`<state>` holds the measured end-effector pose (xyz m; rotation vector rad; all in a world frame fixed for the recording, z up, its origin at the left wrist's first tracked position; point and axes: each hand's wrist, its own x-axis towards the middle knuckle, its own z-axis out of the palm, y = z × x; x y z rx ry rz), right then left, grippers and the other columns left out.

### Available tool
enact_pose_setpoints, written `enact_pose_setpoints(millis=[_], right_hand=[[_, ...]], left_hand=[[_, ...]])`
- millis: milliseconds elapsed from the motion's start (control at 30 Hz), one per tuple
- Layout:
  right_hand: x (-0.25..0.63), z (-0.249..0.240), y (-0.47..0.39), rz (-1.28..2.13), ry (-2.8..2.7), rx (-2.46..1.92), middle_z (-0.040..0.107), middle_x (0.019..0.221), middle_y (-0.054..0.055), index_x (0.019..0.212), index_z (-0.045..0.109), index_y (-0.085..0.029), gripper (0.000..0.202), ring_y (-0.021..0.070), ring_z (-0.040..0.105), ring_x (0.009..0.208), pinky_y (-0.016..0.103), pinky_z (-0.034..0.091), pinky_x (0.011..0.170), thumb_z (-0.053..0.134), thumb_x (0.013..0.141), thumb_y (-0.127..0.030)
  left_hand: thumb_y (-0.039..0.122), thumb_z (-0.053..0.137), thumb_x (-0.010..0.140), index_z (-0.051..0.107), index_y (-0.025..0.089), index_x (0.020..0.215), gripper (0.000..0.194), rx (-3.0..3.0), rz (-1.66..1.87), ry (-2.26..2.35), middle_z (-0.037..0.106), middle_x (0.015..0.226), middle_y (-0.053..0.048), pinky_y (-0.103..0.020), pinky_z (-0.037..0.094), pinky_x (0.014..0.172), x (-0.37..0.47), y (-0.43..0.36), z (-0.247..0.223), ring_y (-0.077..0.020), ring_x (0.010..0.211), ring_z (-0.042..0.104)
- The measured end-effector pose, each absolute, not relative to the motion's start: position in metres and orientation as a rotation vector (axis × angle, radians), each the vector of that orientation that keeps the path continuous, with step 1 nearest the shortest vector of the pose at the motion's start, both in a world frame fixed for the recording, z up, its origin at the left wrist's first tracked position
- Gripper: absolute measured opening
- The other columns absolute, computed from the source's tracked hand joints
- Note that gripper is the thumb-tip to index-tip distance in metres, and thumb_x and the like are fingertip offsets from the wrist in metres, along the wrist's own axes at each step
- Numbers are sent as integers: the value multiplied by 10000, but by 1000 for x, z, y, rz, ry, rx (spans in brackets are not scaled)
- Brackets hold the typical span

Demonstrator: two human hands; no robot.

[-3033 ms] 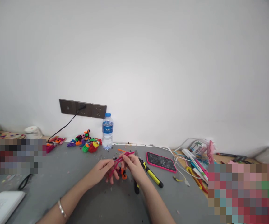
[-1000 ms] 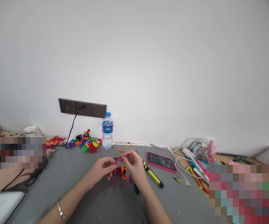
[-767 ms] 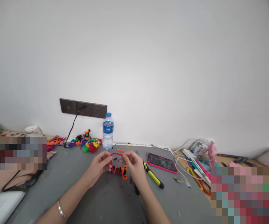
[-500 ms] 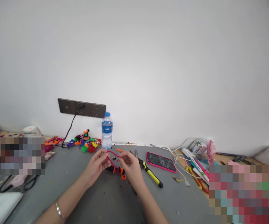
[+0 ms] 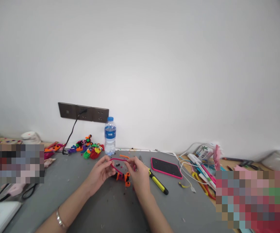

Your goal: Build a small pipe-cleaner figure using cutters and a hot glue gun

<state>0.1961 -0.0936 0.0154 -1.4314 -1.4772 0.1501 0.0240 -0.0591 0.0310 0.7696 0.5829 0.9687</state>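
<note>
A thin magenta pipe cleaner (image 5: pixel 118 159) is bent into a loop between my hands, low over the grey table mat. My left hand (image 5: pixel 100 174) pinches it at the loop's left end. On the other side, the fingertips of my right hand (image 5: pixel 138 173) are closed on the strand. Just below the loop lies a small orange, black and pink pipe-cleaner figure (image 5: pixel 126 180), partly hidden by my left fingers. Beside my right hand is a tool with a yellow and black handle (image 5: pixel 158 182); its metal end is mostly covered by the hand.
A water bottle (image 5: pixel 110 137) stands at the wall, with several fuzzy colourful figures (image 5: pixel 95 151) to its left. Right of my hands lie a pink-cased phone (image 5: pixel 166 167) and white cables (image 5: pixel 190 176). A white box (image 5: pixel 1 215) occupies the near left corner of the grey mat (image 5: pixel 101 210).
My right fingers have shifted slightly right along the pipe cleaner, widening the loop a little. The phone's screen has gone darker. The whole view has drifted slightly.
</note>
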Motion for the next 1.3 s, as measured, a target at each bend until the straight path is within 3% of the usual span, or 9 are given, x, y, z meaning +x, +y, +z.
enact_pose_setpoints(millis=[267,633,967,1200,1267,1300], right_hand=[[196,16,-94,176,-1491,-1439,688,732,12,809,632,-201,29,174,603,652,270,438,662,631,821,-226],[200,16,-92,104,-1447,-1406,661,688,6,805,656,-198,97,167,580,624,262,421,620,566,837,-212],[200,26,-95,408,-1584,-1238,713,789,30,792,663,-194,108,177,621,714,272,451,688,567,839,-204],[203,34,-96,753,-1577,-1202,699,819,33,744,638,-183,88,183,618,784,287,453,722,584,814,-185],[208,35,-98,831,-1577,-1213,689,909,41,841,643,-188,58,176,609,789,277,455,690,628,786,-200],[211,36,-99,860,-1580,-1214,674,964,44,926,641,-195,168,168,599,785,268,454,673,666,762,-217]], left_hand=[[230,766,720,475,183,710,296,773,952,586,618,719,34,-189,562,600,23,-58,28,-95,605,644],[203,746,735,491,176,700,259,779,938,583,619,719,22,-194,569,600,22,-59,27,-97,603,636],[137,730,705,533,168,689,201,684,1098,640,618,669,26,-197,568,599,19,-50,26,-96,596,628],[288,745,728,508,174,675,268,864,1056,678,563,624,48,-165,474,511,18,-49,27,-68,526,529],[349,730,747,505,181,685,287,973,1038,703,527,580,63,-158,407,450,19,-50,26,-61,474,478],[381,721,753,505,184,690,298,1025,1034,719,503,548,71,-161,373,423,20,-51,25,-60,442,448]])
